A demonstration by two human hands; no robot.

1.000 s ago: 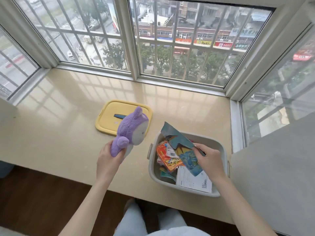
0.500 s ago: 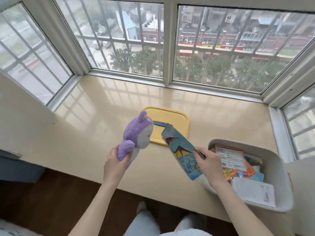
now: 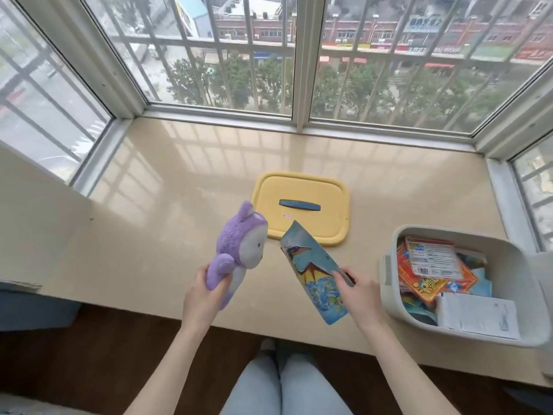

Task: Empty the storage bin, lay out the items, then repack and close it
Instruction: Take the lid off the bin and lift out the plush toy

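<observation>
View from above a person seated at a bay window. The left hand (image 3: 203, 292) is held above the near edge of the window ledge (image 3: 167, 211), its fingers curled round the lower body of a purple plush toy (image 3: 239, 250). The toy stands upright in the grip, its white face turned to the person's right. The right hand (image 3: 359, 290) is just beside it, fingers (image 3: 341, 277) pinching the right edge of a blue picture packet (image 3: 311, 271). The packet is printed with a winged creature and is held tilted, with its top corner over the near edge of the lid.

The yellow lid (image 3: 269, 199) lies flat on the ledge beyond both hands, dark handle (image 3: 299, 205) facing up. The grey storage bin (image 3: 389, 280) stands open on the ledge to the person's right, well apart from the lid. Inside it are an orange packet (image 3: 425, 283), a printed label card (image 3: 431, 259) lying on top of that, a white paper sheet (image 3: 478, 316) at the near side, and more blue items underneath.

The person's knees in pale blue trousers (image 3: 284, 384) show below the ledge. Barred windows (image 3: 245, 70) enclose the ledge on three sides.
</observation>
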